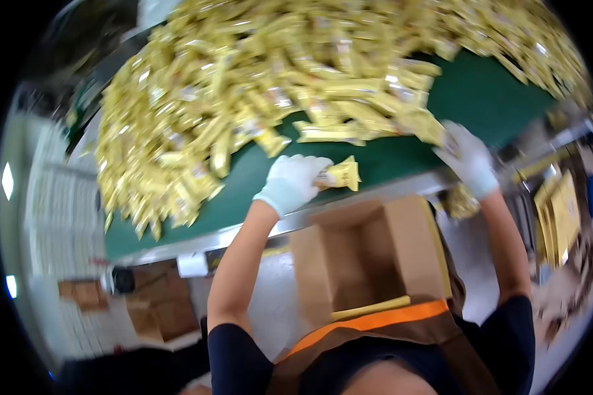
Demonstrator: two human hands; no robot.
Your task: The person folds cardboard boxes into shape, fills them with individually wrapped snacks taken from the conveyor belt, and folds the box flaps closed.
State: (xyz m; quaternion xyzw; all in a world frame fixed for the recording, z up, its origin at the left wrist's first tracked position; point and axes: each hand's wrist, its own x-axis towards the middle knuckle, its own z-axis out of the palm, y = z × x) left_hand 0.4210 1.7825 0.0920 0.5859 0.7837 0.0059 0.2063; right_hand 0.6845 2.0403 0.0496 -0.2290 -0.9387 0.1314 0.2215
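My left hand (291,181), in a white glove, is closed around a yellow packet (341,174), whose crimped end sticks out to the right. It hovers near the front edge of the green belt (257,217). Farther right, my gloved right hand (466,157) has its fingers and thumb around the end of another yellow packet (420,125) at the edge of the heap. A large heap of similar shiny yellow packets (270,72) covers much of the belt. Below the belt's edge, close to my body, stands an open cardboard box (310,263) with its flaps spread.
A metal rail (244,232) runs along the belt's near edge. Flattened yellow cartons (560,220) stand at the right. Brown cardboard (165,303) lies at the lower left, near a dark-sleeved arm (138,368) of another person.
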